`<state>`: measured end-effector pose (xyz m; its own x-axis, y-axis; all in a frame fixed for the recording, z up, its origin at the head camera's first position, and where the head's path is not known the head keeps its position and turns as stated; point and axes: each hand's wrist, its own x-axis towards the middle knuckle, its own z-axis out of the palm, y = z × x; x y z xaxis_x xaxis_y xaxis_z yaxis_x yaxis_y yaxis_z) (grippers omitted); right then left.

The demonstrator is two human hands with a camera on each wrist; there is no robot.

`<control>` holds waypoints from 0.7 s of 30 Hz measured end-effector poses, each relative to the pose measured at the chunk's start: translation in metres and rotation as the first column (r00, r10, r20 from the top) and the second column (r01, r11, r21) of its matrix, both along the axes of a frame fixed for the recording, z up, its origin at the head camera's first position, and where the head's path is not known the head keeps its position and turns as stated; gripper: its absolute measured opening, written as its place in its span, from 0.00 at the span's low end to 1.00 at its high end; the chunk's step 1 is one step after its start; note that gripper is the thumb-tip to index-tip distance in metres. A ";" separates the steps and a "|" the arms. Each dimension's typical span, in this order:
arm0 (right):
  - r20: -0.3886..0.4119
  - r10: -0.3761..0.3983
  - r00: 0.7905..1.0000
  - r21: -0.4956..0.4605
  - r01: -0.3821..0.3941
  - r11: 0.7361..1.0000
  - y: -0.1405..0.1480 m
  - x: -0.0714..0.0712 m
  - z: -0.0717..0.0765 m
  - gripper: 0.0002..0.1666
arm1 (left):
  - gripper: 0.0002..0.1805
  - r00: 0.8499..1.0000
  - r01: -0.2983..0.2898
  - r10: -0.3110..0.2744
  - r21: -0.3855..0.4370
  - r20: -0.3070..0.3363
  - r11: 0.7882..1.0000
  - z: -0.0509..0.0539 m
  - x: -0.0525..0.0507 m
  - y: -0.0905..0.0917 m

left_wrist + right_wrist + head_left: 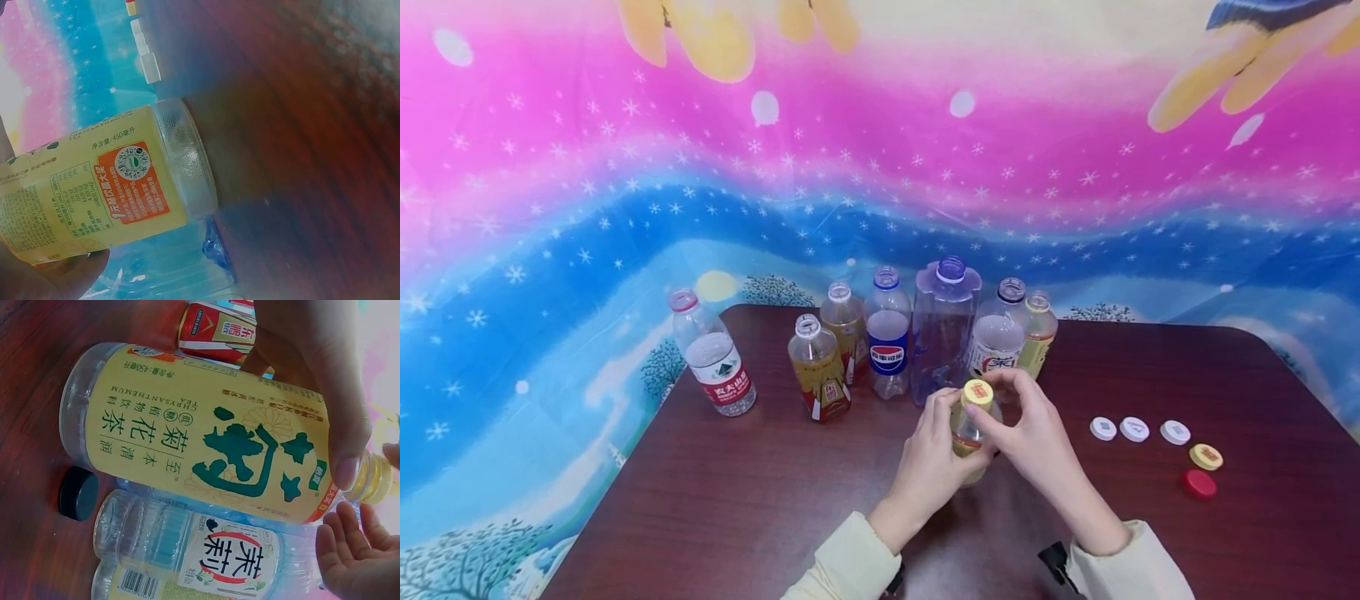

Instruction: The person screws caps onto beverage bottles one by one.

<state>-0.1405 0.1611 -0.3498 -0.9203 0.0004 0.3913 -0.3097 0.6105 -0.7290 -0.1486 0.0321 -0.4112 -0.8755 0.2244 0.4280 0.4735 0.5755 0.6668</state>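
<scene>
Close in front of you, your left hand (925,458) is curled round the tea bottle (206,434), held near the middle of the table (715,508). Your right hand (1037,429) pinches its yellow cap (977,392) with thumb and finger. By the tea bottle's foot, the right wrist view shows a black cap (79,493). Off to your right lie a red cap (1199,483), a spare yellow cap (1206,456) and three white caps (1134,429). Farther back stand seven more bottles (888,329), all with bare tops. A bright cloth (880,142) hangs behind. It's hard to tell which way you're twisting: if caps are coming off, this looks like the last one; if they're going on, seven bottles are left.
</scene>
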 end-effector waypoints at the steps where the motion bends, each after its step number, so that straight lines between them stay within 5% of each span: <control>1: -0.011 0.011 1.000 0.012 -0.011 1.000 0.000 0.000 0.000 0.23 | 0.36 1.000 0.002 -0.002 -0.001 0.004 1.000 0.000 0.000 0.000; 12: -0.090 0.032 0.995 0.037 -0.029 0.999 0.003 0.003 -0.004 0.21 | 0.36 1.000 -0.004 0.004 -0.016 0.014 1.000 0.001 0.001 0.000; 21: -0.003 0.012 1.000 -0.009 -0.012 1.000 -0.002 -0.002 -0.002 0.25 | 0.37 1.000 -0.003 0.003 -0.019 0.024 1.000 0.002 0.001 0.000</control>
